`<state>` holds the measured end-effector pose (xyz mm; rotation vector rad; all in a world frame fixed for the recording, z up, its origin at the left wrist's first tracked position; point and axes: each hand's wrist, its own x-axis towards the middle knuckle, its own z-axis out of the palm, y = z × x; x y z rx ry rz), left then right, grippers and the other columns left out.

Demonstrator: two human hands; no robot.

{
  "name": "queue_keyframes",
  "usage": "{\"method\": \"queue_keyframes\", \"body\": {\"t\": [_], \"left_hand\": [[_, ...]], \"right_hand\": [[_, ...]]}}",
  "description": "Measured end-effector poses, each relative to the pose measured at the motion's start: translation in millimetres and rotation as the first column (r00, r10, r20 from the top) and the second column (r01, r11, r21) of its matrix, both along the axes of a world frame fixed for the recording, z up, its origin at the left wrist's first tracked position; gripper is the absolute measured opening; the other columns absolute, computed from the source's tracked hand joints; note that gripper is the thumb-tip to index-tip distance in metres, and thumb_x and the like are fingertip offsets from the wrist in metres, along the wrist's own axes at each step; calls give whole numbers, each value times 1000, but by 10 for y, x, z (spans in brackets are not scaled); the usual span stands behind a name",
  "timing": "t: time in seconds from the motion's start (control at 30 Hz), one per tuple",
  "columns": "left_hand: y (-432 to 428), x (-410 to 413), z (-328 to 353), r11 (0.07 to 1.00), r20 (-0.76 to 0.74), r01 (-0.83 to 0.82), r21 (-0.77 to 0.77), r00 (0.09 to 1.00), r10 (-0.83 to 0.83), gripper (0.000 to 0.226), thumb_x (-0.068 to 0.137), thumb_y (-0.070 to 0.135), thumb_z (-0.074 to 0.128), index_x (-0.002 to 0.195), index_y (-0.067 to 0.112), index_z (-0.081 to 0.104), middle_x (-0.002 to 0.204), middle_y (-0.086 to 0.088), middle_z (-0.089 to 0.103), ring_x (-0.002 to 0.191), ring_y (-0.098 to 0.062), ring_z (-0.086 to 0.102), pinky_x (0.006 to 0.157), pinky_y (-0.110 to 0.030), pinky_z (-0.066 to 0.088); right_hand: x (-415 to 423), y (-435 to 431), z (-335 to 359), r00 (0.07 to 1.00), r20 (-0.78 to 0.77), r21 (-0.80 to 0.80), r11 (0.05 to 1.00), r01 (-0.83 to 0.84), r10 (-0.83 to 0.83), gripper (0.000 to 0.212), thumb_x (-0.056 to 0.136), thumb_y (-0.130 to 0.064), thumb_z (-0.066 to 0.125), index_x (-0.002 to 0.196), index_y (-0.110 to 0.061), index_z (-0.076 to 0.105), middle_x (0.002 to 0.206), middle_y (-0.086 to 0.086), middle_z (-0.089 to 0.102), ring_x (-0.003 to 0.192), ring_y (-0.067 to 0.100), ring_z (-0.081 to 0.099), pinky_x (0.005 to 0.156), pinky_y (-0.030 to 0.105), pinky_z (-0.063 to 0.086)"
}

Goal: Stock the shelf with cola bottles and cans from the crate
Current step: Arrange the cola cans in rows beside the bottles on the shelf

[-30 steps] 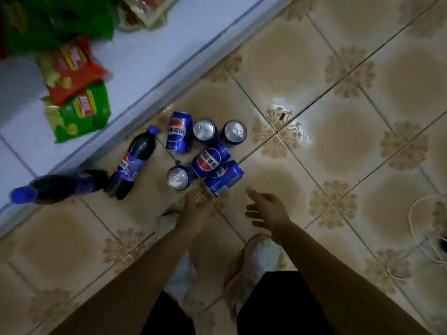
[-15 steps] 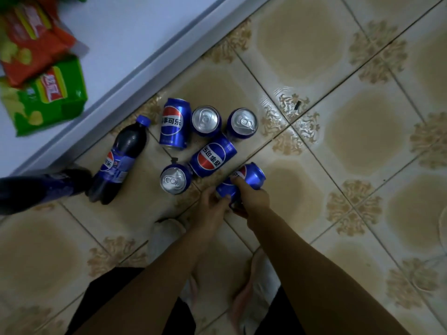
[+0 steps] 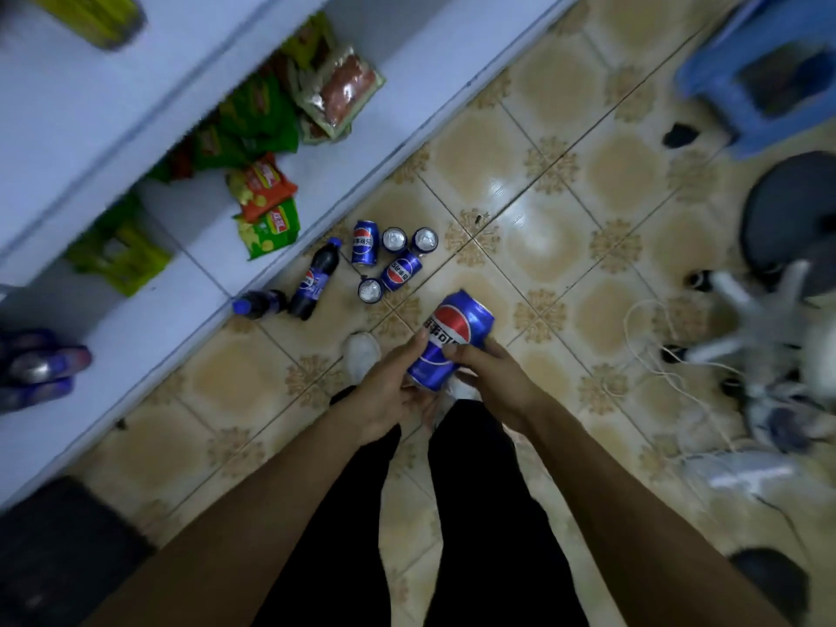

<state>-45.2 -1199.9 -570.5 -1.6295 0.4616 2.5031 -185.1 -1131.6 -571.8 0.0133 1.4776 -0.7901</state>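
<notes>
Both hands on one can here. My left hand (image 3: pixel 389 391) cups the bottom end of the cola can (image 3: pixel 452 339), fingers curled under it and thumb up along its side. My right hand (image 3: pixel 493 382) wraps its fingers round the lower half. So both sets of fingers are closed on that can, which is tilted with its top angled away from me. It's up off the floor, well out from the white shelf (image 3: pixel 344 174).

Down on the tiles, just off the shelf's front edge, sits the rest of the stock. One can (image 3: pixel 364 243) lies on its side nearest the shelf, and a second lying can (image 3: pixel 401 270) is a little further out. Three upright cans show their silver tops: one (image 3: pixel 394 239), another (image 3: pixel 424 240) beside it, and a third (image 3: pixel 370 290) close by.

Two cola bottles lie on the floor right against the shelf's edge, one (image 3: pixel 314 280) with its cap pointing along the shelf, the other (image 3: pixel 260 304) just beside it.

On the shelf's bottom board lie snack bags (image 3: pixel 267 205) in green and orange. Further along that board there are blurred blue shapes (image 3: pixel 40 368), likely cans, though I can't tell for sure.

Far out from the shelf are a blue stool (image 3: pixel 746 83) and a loose white cord (image 3: pixel 656 337).
</notes>
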Motion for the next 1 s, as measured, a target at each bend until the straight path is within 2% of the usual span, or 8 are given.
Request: {"method": "queue_keyframes", "body": {"t": [0.17,0.3,0.43,0.53,0.67,0.83,0.93,1.0], "left_hand": [[91,462,1081,971,-319,-240,-15,921,223,67,56,53,85,113,19,70,118,-9,67,104,-19,66,83,-31,56],[142,774,1594,933,-454,-348,-91,849,272,67,52,51,88,108,18,73,112,-8,68,94,-18,67,64,-23,52],[229,983,2034,860,-504,-469,-201,802,320,77,44,49,92,109,15,69,108,-8,69,90,-16,67,69,-25,53],[361,1052,2375,756,-570,-551,-354,768,293,92,59,42,87,134,6,48,129,-20,56,113,-29,58,88,-37,54],[647,1160,2774,535,-566,-667,-518,736,370,88,51,37,92,124,10,51,115,-11,64,101,-24,65,77,-31,55],[956,1372,3225,243,-438,-513,-823,847,302,73,55,33,89,118,20,55,115,9,66,101,-13,65,77,-24,54],[1092,1488,3359,206,-413,-475,-855,866,281,82,55,49,86,125,20,52,122,9,63,106,-15,64,78,-25,54],[1180,1505,3440,273,-429,-536,-799,826,366,93,59,68,73,132,19,46,131,3,58,109,-16,64,80,-28,54]], "right_hand": [[243,-20,1334,995,-74,-251,964,-89,73,68,68,-21,81,130,-16,52,122,5,65,112,20,63,91,32,52],[487,-31,2016,974,-187,-372,909,-191,129,104,46,-50,90,133,-14,47,120,1,64,108,13,63,85,26,53],[732,82,2432,944,-252,-474,823,-312,213,94,53,-45,85,135,-22,45,124,-2,62,112,12,61,88,29,53],[910,186,2708,914,-350,-555,741,-378,205,91,55,-45,85,133,-20,46,126,-4,61,116,13,59,96,37,50],[1101,387,3021,919,-375,-655,667,-356,123,85,56,-40,87,129,-18,48,125,2,62,116,21,59,95,44,50],[1320,613,3346,979,-188,-735,650,-195,81,59,71,-15,83,122,-10,55,100,-1,72,94,12,68,75,24,53],[1426,710,3463,987,-158,-750,644,-147,42,52,66,-9,77,115,-8,58,86,-4,73,82,8,69,67,18,52],[1485,744,3507,981,-186,-764,621,-177,51,52,66,-12,73,115,-10,57,88,-4,72,82,8,69,67,18,52]]}}
